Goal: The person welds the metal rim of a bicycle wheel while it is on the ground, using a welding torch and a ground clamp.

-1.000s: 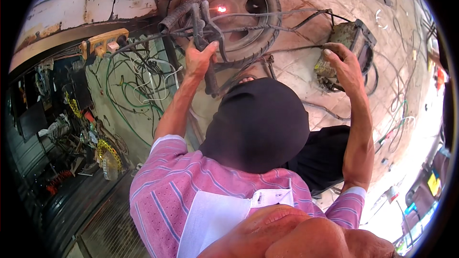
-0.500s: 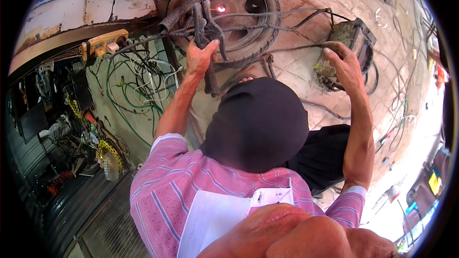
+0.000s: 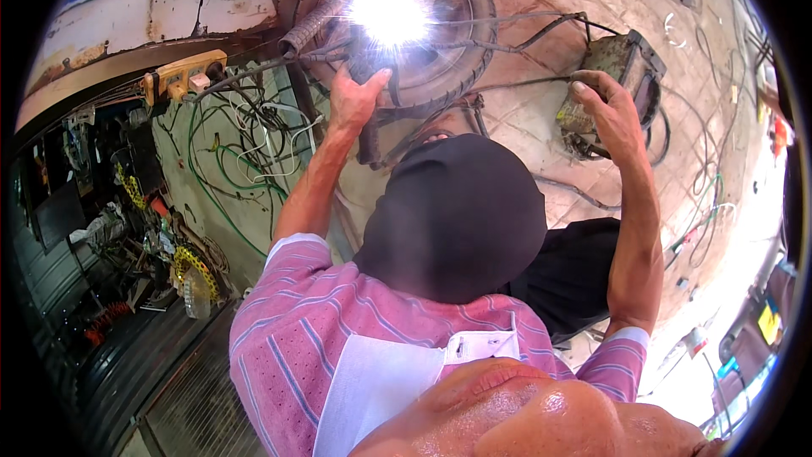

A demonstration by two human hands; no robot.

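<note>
My left hand (image 3: 355, 101) is closed around a dark welding electrode holder (image 3: 365, 63), thumb along its side. Just beyond the holder, a blinding white welding arc (image 3: 391, 13) burns over a spoked wheel with a worn tyre (image 3: 484, 17), hiding the wheel's middle and the holder's jaws. Beside the holder lies a ridged dark tube (image 3: 306, 34). My right hand (image 3: 613, 114) hovers at the near side of a grimy metal box (image 3: 605, 59), probably a welding machine. Its fingers are loosely bent, thumb and forefinger slightly apart, with nothing visible between them.
A yellowish socket strip (image 3: 173, 80) sits at the left, above tangled green and white cables (image 3: 245, 156). Chains and metal parts (image 3: 194, 275) crowd the lower left. Dark cables (image 3: 541, 34) run from the wheel toward the box, and more wires cross the floor at right.
A small red glow on the wheel has become a bright white arc with sparks. My left hand and the holder have barely moved; my right hand stays by the box.
</note>
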